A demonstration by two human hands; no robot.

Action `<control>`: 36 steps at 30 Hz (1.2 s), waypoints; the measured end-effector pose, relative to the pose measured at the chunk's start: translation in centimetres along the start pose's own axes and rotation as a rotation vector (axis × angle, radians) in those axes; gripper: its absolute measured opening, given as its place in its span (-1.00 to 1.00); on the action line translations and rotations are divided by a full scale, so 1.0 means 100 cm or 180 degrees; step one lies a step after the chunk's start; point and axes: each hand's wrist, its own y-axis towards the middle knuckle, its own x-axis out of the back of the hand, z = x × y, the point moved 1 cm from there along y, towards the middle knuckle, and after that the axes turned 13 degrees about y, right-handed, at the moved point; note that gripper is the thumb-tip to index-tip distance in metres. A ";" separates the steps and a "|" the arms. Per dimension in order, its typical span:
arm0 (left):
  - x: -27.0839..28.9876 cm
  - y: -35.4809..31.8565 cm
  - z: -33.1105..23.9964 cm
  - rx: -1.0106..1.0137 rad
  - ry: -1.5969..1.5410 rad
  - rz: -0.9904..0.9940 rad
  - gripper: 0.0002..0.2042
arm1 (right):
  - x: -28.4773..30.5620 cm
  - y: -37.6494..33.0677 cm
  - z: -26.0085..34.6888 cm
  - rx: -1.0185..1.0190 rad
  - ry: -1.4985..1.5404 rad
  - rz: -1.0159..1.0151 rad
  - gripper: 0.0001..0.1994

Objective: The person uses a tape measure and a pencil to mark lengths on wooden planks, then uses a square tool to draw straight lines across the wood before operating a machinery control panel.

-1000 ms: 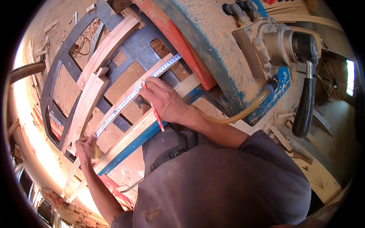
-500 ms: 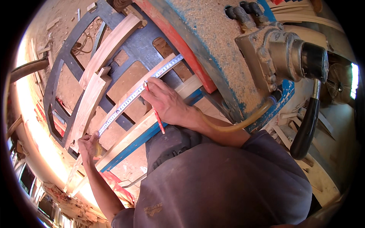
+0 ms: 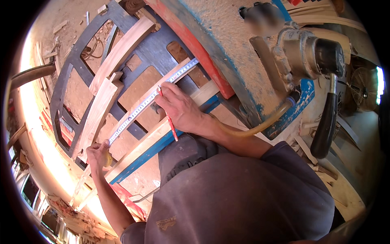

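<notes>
A white tape measure blade [image 3: 143, 106] runs stretched along a long pale wooden strip [image 3: 151, 137] lying on a dark metal frame [image 3: 77, 61]. My left hand [image 3: 98, 151] grips the yellow tape measure case at the strip's near end. My right hand [image 3: 180, 109] holds a red pencil [image 3: 168, 118] with its tip against the tape, near the blade's far end. Two curved pale wooden pieces [image 3: 103, 97] rest on the frame to the left of the tape.
A sawdust-covered machine table with a red and blue edge [image 3: 211, 53] lies to the right. A grey motor [image 3: 302, 55] with a black lever handle [image 3: 325, 126] and a yellowish hose [image 3: 260, 126] sit beyond it. Wood scraps lie on the floor at left.
My right hand with the pencil has slid a little farther along the tape. My left hand stays at the strip's near end. The view has shifted slightly.
</notes>
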 end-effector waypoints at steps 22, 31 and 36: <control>-0.007 0.003 0.034 -0.0684 -0.0970 -0.0639 -0.52 | -0.001 -0.009 0.013 0.0671 -0.0432 0.0148 -0.71; 0.014 0.005 0.049 -0.0998 -0.0810 -0.0877 -0.63 | -0.018 -0.008 0.010 0.0301 -0.0770 0.0501 -0.72; 0.053 0.024 0.062 -0.0740 -0.0973 -0.1299 -0.39 | -0.018 -0.010 0.032 0.0101 -0.0777 0.0298 -0.58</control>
